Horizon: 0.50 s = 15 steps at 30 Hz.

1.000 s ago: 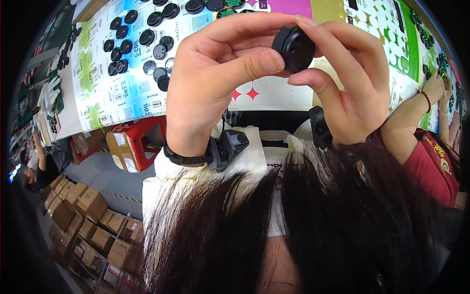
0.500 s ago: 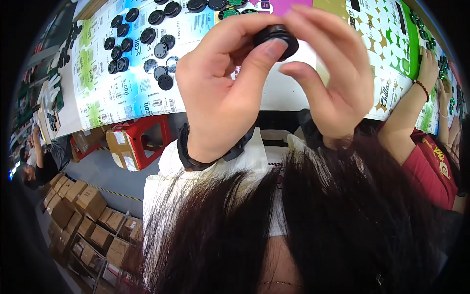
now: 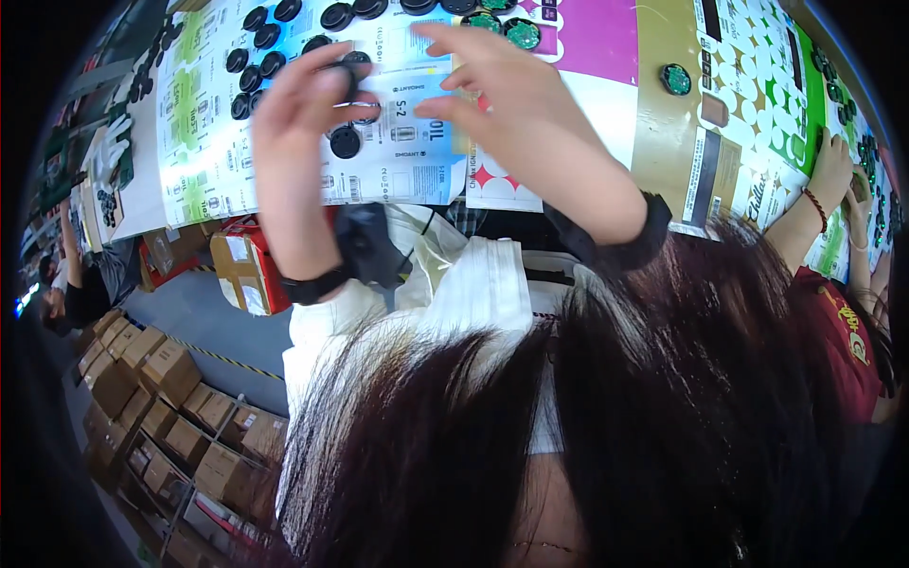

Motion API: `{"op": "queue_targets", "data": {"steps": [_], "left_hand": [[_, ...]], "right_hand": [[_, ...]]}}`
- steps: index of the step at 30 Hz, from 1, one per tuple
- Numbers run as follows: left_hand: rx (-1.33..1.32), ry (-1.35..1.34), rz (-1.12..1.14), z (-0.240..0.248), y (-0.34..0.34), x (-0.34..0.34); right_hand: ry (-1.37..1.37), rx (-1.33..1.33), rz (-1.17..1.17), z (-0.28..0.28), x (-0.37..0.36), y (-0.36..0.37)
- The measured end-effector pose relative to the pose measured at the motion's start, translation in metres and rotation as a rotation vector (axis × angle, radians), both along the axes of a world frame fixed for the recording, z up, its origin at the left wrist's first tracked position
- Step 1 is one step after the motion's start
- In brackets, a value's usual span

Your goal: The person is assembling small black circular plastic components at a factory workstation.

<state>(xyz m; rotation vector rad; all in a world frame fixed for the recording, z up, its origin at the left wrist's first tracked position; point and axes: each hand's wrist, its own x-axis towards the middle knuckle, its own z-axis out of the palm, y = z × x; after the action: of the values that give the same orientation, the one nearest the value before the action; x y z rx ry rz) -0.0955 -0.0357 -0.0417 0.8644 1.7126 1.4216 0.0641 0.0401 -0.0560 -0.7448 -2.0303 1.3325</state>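
Head view: table (image 3: 653,161). Right hand (image 3: 511,90) spread, nothing held. Left hand (image 3: 298,123) blurred; dark disc (image 3: 353,83) at its fingertips, cannot tell if gripped. Black disc (image 3: 346,143) on table, just personward of left fingertips, right hand farther; round, no long axis.

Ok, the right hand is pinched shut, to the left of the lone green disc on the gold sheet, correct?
Not quite: the right hand isn't pinched shut; the head view shows its thumb and fingers spread apart. It is to the left of the lone green disc on the gold sheet.
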Motion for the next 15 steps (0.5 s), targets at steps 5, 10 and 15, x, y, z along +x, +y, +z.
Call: {"op": "queue_targets", "data": {"steps": [5, 10, 15], "left_hand": [[-0.321, 0.756, 0.344, -0.047, -0.048, -0.122], [-0.528, 0.611, 0.368, -0.063, -0.061, -0.134], [-0.232, 0.72, 0.249, -0.054, -0.025, -0.103]], "right_hand": [[-0.234, 0.524, 0.26, -0.015, -0.036, -0.009], [-0.189, 0.602, 0.419, -0.027, -0.077, -0.027], [-0.269, 0.61, 0.407, -0.034, -0.088, -0.024]]}}
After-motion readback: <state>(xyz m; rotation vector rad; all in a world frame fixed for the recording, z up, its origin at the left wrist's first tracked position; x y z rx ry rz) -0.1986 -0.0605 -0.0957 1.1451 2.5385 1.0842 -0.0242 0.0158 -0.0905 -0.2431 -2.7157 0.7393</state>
